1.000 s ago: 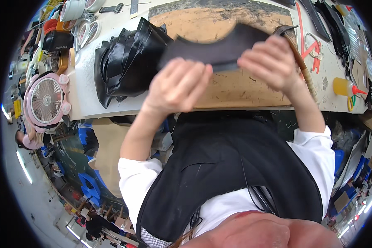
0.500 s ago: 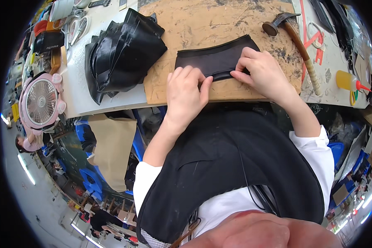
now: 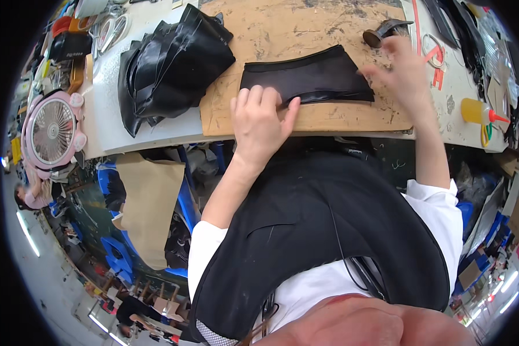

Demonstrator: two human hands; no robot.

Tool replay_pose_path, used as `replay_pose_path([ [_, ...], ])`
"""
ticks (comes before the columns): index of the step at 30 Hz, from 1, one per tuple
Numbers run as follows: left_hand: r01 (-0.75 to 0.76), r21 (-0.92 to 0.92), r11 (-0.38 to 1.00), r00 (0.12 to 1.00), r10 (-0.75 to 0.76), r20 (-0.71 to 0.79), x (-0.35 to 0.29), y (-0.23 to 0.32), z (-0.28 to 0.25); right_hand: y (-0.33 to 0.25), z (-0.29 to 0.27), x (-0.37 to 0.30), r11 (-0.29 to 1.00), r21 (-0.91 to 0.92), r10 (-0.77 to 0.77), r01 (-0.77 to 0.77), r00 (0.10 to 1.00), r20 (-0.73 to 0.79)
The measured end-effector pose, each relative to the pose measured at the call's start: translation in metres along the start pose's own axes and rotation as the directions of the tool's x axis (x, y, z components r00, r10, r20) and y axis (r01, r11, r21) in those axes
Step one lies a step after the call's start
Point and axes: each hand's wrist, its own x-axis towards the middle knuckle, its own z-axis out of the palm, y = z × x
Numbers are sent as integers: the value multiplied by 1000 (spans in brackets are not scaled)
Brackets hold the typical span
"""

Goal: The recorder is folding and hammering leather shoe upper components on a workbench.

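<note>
A curved piece of black leather [image 3: 314,75] with folded edges lies flat on the worn wooden board [image 3: 259,124]. My left hand [image 3: 259,118] is closed at its lower left edge, fingers bent over the leather and thumb pressed near the rim. To the right of the piece, my right hand [image 3: 406,75] is raised off it, slightly smeared by motion. Its thumb and fingers are apart, and nothing shows between them. It is just below the head of a claw hammer [image 3: 380,33], whose handle is hidden behind this hand and forearm.
A stack of black leather pieces [image 3: 176,69] overlaps the board's left side. A pink fan [image 3: 52,130] stands at the table's left edge. On the right are a yellow glue bottle with red nozzle [image 3: 478,111] and a white ring-shaped roll [image 3: 433,47].
My right hand has let go of the leather's lower edge and moved up and right to the hammer. My left hand stays on the leather. The whole view has shifted slightly.
</note>
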Motion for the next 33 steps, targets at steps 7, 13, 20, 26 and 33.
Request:
replay_pose_path([
  [7, 26, -231, 973, 996, -45, -77, -4, -4, -3, 79, -28, 9, 915, -401, 88, -46, 992, 86],
  [13, 25, -299, 954, 995, -54, -89, -11, -16, -13, -55, -67, -25, 999, 29, 29, -34, 987, 157],
  [20, -11, -339, 941, 994, -28, -110, -1, -23, -7, -78, -21, -11, 953, -10, -268, 304, 856, 443],
  [26, 159, -519, 840, 983, -186, 0, -7, -18, -19, -87, -8, 6, 954, -40, -249, 298, 859, 447],
  [33, -274, 70, 959, 959, 278, -58, 3, 15, -39, -83, 28, 28, 955, 79, -293, 286, 871, 395],
])
